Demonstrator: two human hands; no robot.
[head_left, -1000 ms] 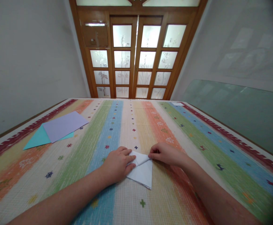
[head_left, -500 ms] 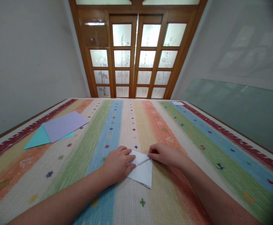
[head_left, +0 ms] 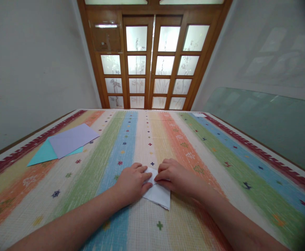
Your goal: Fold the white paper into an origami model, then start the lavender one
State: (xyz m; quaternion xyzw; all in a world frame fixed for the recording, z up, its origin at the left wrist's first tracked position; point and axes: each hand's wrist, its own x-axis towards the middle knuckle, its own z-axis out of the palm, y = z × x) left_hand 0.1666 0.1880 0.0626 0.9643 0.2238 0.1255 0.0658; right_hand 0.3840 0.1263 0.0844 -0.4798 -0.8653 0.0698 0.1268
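Since half a second ago, the person's right hand (head_left: 177, 176) has slid leftward, from the right corner of a folded white paper (head_left: 159, 198) to near its middle, while the left hand (head_left: 131, 183) and the paper have stayed put. A long table fills the near half of the scene, covered by a tablecloth (head_left: 110, 139) with lengthwise stripes in green, blue, cream, yellow and orange, dotted with small motifs and edged in dark red. Pale walls rise on the left (head_left: 34, 66) and right (head_left: 259, 52). At the far end stands a wooden door (head_left: 150, 64) with frosted panes bearing plant designs. A greenish panel (head_left: 267, 129) stands against the right wall, beside the table. On the left of the table, a lilac sheet (head_left: 74, 139) partly overlaps a turquoise sheet (head_left: 42, 153). Near the centre, both hands meet over the white paper. The left is loosely open, palm down, its fingers a little spread on the paper's left part. The right is curled, thumb and fingertips close together on the paper; whether they pinch a layer or only press cannot be told. The paper lies on the cloth, its near right corner uncovered. Smallest is a white slip (head_left: 199, 115) at the table's far right.
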